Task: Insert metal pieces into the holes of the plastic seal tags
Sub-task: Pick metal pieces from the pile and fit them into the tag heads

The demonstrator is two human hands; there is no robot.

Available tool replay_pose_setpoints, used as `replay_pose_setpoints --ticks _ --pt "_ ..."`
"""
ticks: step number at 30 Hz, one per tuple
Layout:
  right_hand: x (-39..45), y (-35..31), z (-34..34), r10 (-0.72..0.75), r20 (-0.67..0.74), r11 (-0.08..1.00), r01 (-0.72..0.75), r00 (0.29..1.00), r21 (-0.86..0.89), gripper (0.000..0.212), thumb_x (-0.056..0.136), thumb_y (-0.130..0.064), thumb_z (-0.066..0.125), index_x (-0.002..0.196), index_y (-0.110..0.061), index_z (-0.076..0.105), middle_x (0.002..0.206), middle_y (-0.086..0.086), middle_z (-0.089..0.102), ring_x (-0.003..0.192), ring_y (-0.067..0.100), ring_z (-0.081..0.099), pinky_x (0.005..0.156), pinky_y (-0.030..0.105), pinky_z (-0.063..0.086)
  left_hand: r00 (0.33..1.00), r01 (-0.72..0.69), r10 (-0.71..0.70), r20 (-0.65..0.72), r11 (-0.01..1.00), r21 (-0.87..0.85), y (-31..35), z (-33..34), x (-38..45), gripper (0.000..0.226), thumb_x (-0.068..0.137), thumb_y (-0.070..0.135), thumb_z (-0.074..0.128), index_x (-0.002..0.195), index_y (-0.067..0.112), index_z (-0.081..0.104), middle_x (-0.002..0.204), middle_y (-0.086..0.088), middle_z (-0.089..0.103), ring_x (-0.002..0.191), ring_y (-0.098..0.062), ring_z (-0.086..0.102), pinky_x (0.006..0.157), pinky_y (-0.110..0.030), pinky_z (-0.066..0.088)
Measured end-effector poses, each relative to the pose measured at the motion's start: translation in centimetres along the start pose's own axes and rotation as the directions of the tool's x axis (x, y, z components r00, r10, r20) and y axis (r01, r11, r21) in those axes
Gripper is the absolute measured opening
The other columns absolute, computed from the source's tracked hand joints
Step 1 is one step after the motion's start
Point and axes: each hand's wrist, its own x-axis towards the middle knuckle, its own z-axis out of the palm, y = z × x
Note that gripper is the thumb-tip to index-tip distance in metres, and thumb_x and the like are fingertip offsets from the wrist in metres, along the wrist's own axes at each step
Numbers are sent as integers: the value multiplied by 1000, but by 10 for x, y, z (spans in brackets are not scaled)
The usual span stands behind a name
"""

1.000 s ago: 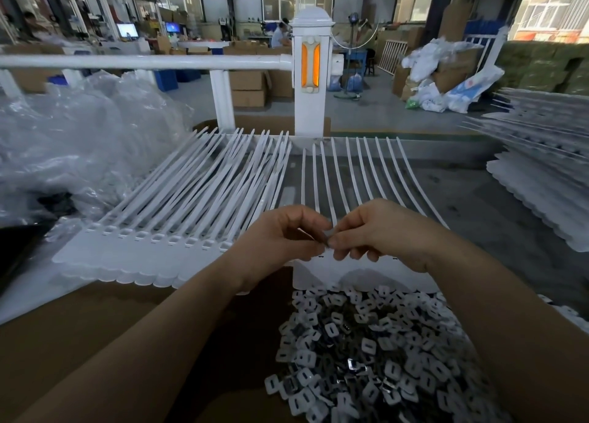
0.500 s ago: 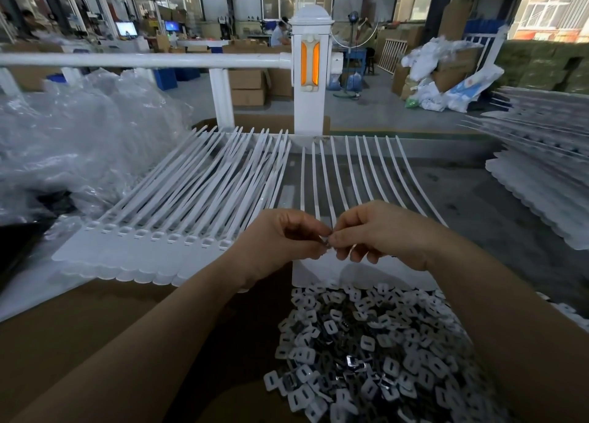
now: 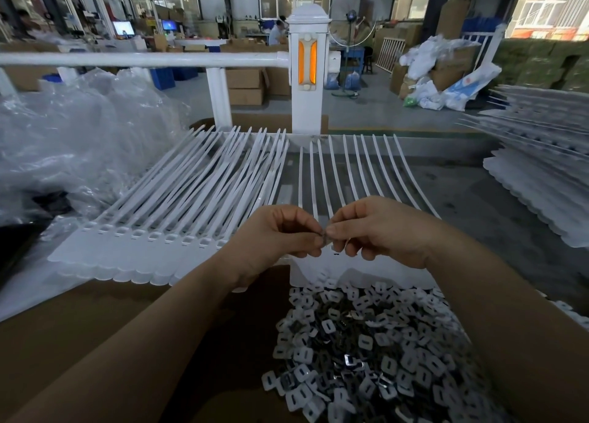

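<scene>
Nearest, heaped in the cardboard box (image 3: 95, 327): small white and silvery metal pieces (image 3: 366, 359). Just beyond the box, left hand (image 3: 274, 241) and right hand (image 3: 379, 231) fingertip to fingertip, both pinching one metal piece (image 3: 324, 239), other fingers curled. Farther past the box, under both hands: white seal tags (image 3: 178, 212) in rows, straps fanned away.

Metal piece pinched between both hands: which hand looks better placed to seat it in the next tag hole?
Probably the right hand: it hovers over the single row of seal tags, while the left hand, also pinching the metal piece, sits beside it. Hedged, since the holes there are hidden.
</scene>
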Motion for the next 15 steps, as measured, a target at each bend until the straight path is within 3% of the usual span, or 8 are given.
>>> replay_pose_setpoints --ticks 15 --pt "0 0 4 -12 -55 1000 13 998 3 10 88 -17 68 91 -7 72 70 1 69 56 7 57 48 19 42 993 0 -3 -120 1000 -26 0 2 0 25 80 -4 73 76 20 78 78 -11 74 68 -14 69 68 -22 56"
